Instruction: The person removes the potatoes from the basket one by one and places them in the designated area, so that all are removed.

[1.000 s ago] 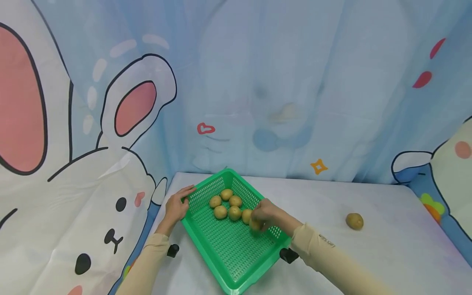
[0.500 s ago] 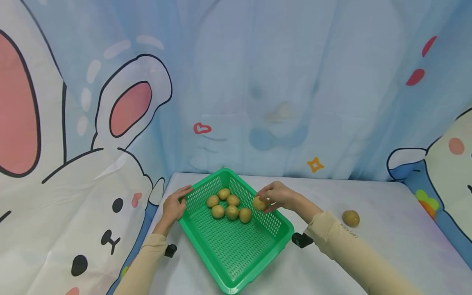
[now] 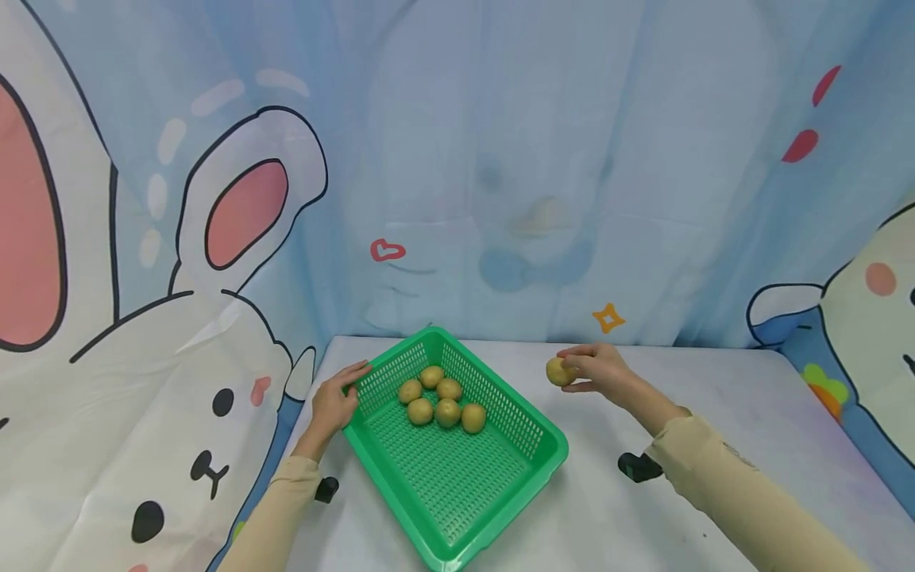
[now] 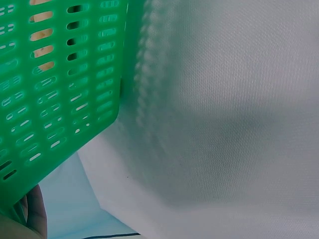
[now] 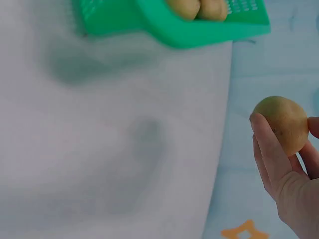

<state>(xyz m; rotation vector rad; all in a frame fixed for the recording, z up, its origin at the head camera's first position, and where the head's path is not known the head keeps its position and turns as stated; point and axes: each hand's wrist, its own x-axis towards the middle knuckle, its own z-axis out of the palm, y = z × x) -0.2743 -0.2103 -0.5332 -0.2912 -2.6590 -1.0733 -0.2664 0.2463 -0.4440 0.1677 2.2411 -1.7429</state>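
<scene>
- With the right hand (image 3: 600,371), pinching a single potato (image 3: 558,372) between thumb and fingertips.
- Holding it clear of the palm, on the hand's left in the head view.
- Raised above the white table (image 3: 593,516), right of the green basket (image 3: 465,473), apart from its rim.
- With the left hand (image 3: 334,405), gripping the basket's left rim.
- Inside the basket, near its far corner: six more potatoes (image 3: 448,412).

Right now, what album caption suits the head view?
One potato in the right hand, six in the basket the left hand holds.
</scene>
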